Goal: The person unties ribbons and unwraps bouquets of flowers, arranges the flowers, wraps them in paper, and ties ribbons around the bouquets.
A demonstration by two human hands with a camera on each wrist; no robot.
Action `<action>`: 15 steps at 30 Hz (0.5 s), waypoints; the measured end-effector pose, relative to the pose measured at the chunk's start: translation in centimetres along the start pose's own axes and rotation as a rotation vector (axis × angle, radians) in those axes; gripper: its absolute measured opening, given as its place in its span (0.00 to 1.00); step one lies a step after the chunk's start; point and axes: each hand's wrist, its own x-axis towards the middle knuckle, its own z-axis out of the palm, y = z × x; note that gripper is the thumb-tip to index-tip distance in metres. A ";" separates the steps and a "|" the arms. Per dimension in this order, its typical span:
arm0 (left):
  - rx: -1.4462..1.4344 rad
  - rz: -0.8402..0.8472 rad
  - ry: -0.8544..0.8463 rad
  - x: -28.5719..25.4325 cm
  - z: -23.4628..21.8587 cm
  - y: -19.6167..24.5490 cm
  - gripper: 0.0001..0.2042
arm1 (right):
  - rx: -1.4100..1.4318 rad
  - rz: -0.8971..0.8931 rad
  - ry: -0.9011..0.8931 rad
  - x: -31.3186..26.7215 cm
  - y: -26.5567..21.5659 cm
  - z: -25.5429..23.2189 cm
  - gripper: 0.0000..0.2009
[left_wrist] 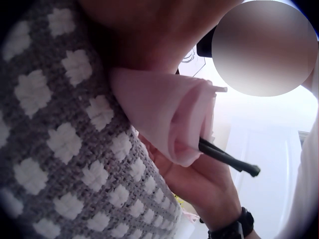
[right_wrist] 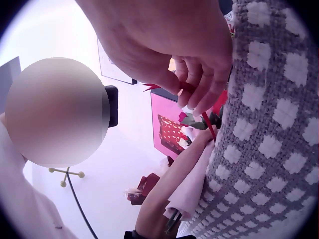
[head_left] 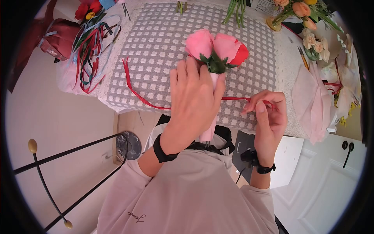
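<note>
A small bouquet (head_left: 214,80) lies on the grey-and-white checked cloth, wrapped in pale pink paper (left_wrist: 154,97). Two pink roses (head_left: 199,43) and a red rose (head_left: 241,54) top it, with green leaves beneath. Dark green stem ends (left_wrist: 229,159) stick out of the rolled paper. My left hand (head_left: 193,95) lies across the wrap and grips it, thumb along its right side. A thin red ribbon (head_left: 130,84) runs across the cloth, passes out of sight at the left hand and bouquet, and comes out on the right. My right hand (head_left: 272,113) pinches that right end, also seen in the right wrist view.
Loose coloured ribbons (head_left: 91,58) hang at the left edge beside a dark red wrapped bundle (head_left: 62,39). Pink paper sheets (head_left: 311,99) and scissors (head_left: 303,57) lie to the right. Peach flowers (head_left: 302,9) and green stems (head_left: 235,11) are at the far side.
</note>
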 end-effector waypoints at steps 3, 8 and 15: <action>0.011 -0.020 0.014 -0.1 0.0 0.0 0.15 | -0.045 -0.068 -0.023 -0.1 -0.7 1.3 0.07; 0.032 -0.023 0.059 -0.2 0.3 -0.3 0.15 | -0.250 -0.174 -0.210 0.3 0.1 3.3 0.10; 0.008 -0.014 0.133 -0.4 0.4 -0.9 0.16 | -0.203 -0.127 -0.161 0.5 2.1 4.9 0.09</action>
